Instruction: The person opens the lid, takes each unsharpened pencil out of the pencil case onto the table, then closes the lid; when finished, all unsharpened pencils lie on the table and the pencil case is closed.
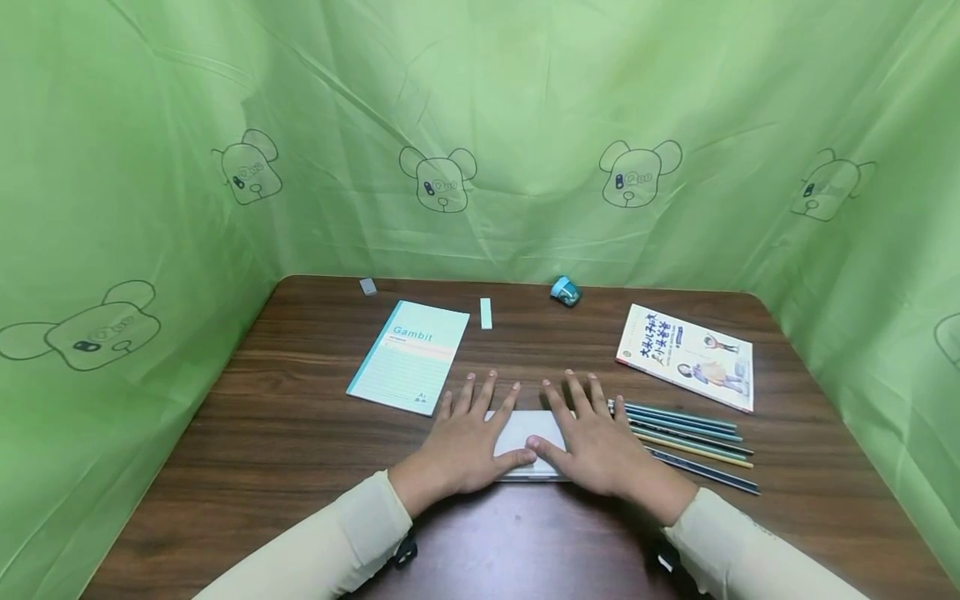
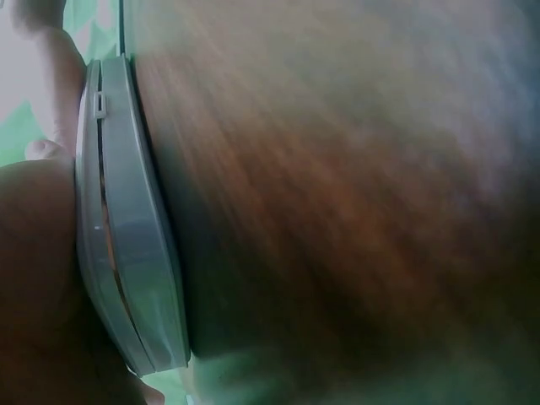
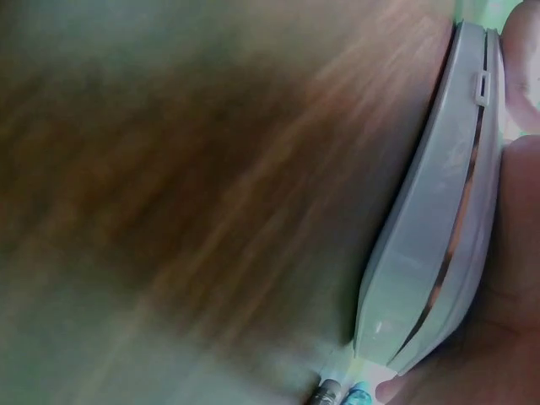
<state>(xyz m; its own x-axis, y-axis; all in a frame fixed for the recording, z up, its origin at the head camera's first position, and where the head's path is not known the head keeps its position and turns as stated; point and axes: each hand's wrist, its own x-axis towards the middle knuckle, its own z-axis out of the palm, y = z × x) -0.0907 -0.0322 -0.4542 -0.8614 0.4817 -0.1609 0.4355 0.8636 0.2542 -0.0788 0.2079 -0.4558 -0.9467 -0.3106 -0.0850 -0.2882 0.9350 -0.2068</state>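
Observation:
Beneath both hands lies a flat white pencil box [image 1: 531,433] with its lid down. A small clasp shows on its front side in both wrist views, and a thin gap runs along the seam of the box [image 2: 135,219]. My left hand [image 1: 468,442] rests on the left part of the lid, fingers spread and straight. On the right part, my right hand [image 1: 592,437] presses with its fingers spread too, and the two thumbs meet near the middle. Several pencils [image 1: 690,433] lie just right of the right hand; their ends show at the bottom of the right wrist view.
A Gambit notebook [image 1: 408,358] lies left of the box, and a picture booklet [image 1: 690,358] lies at the right. Toward the back edge are a grey eraser [image 1: 367,287], a pale strip [image 1: 486,313] and a blue sharpener [image 1: 566,291]. Green curtains [image 1: 525,100] surround the wooden table [image 1: 300,433].

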